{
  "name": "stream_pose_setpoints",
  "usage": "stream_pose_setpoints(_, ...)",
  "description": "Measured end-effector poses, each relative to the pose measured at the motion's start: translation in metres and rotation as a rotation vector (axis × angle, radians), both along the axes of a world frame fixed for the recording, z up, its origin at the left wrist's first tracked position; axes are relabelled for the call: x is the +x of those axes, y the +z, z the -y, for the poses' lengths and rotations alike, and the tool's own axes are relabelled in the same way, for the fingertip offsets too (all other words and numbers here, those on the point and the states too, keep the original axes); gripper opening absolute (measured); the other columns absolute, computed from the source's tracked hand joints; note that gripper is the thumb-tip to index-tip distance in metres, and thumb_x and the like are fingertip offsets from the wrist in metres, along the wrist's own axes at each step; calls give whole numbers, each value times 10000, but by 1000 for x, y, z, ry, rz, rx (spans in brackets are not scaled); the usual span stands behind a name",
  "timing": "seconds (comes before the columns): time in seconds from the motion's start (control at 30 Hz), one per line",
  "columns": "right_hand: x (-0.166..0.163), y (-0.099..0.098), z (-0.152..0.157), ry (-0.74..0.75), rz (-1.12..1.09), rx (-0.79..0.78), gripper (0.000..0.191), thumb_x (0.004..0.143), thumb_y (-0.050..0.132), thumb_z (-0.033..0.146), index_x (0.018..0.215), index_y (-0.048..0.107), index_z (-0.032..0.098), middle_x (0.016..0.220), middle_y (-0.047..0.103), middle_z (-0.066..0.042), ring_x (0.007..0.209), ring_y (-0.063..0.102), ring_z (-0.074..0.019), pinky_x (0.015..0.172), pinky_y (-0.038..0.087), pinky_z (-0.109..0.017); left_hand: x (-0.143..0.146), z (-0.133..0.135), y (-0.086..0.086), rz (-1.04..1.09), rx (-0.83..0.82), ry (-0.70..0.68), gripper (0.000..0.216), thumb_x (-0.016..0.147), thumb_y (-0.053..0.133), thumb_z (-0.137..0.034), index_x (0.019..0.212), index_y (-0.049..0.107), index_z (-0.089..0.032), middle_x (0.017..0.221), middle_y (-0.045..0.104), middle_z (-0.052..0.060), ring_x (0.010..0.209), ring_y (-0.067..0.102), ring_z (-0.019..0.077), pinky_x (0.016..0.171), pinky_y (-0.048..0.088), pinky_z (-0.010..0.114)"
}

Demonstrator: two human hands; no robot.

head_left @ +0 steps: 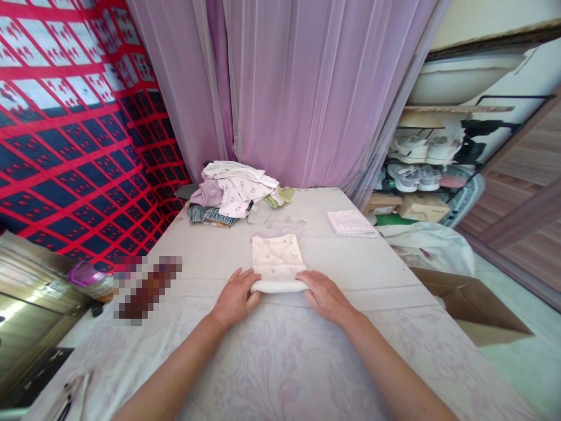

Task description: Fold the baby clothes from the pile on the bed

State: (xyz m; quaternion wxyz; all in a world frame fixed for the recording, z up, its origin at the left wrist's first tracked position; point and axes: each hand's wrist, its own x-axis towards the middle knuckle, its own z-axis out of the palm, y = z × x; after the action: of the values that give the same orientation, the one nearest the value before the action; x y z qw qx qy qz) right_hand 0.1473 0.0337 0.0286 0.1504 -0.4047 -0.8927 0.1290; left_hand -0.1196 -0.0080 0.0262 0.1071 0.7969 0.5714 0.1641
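A small cream garment (pixel 277 257) with a faint print lies on the pale flowered bed sheet (pixel 280 362). Its near edge is rolled or folded over into a thick white fold. My left hand (pixel 235 296) grips the left end of that fold, fingers curled over it. At the right end, my right hand (pixel 324 295) also has its fingers curled on the fold. A heap of unfolded small clothes (pixel 232 193) sits at the far left of the bed. One folded striped white piece (pixel 350 223) lies at the far right.
Pink curtains (pixel 307 88) hang behind the bed. A red and navy patterned blanket (pixel 65 134) covers the left wall. An open cardboard box (pixel 473 304) stands on the floor at the right, beside a white bag (pixel 429 245) and a shoe rack (pixel 421 164).
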Motion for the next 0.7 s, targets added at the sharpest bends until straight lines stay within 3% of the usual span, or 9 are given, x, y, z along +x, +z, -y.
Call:
stream_pose_setpoints(0.13,11,38,13,20,26,-167,338,835,373,155,1080,597,217,916,679,-24,830,611,-171,771,440,-267,-1,14,11,203,19,-6,317,861,401,-358,1062,586,-196,1113,676,71,1113,586,215,1102,309,411)
stream_pose_setpoints(0.23,19,61,18,31,16,-282,278,821,393,152,983,605,228,794,653,5,716,583,-150,663,397,-228,6,26,18,334,-72,73,336,895,336,-451,941,564,-209,849,676,28,827,637,180,829,490,313)
stream_pose_setpoints(0.3,20,68,12,26,-17,-333,271,784,421,137,964,605,224,813,652,4,733,579,-148,654,385,-221,12,28,18,385,-120,157,366,913,288,-489,872,529,-216,705,604,-7,681,597,157,650,470,260)
stream_pose_setpoints(0.43,8,54,-26,-158,-155,-402,250,801,460,218,1002,608,200,839,662,-8,739,591,-149,635,410,-222,18,7,14,409,-81,359,370,925,261,-500,804,480,-227,688,564,-16,684,575,163,633,428,256)
stream_pose_setpoints(0.5,-4,40,-48,-307,-224,-379,342,844,448,279,1155,560,190,811,666,-5,696,598,-147,613,424,-229,17,-10,13,425,-109,422,389,938,227,-490,850,500,-226,722,599,1,709,592,175,644,435,267)
stream_pose_setpoints(0.6,-23,19,-68,-450,-189,-315,423,882,410,280,1286,486,176,858,692,-34,737,631,-164,665,453,-256,14,-30,14,400,-230,445,431,919,307,-519,1130,502,-197,889,684,49,784,642,203,674,462,290)
stream_pose_setpoints(0.7,-36,2,-68,-526,-105,-224,447,910,362,266,1338,439,165,985,695,-85,882,650,-201,763,468,-294,14,-39,13,273,-306,462,658,859,467,-512,1400,314,-171,1136,670,104,939,656,242,767,472,316)
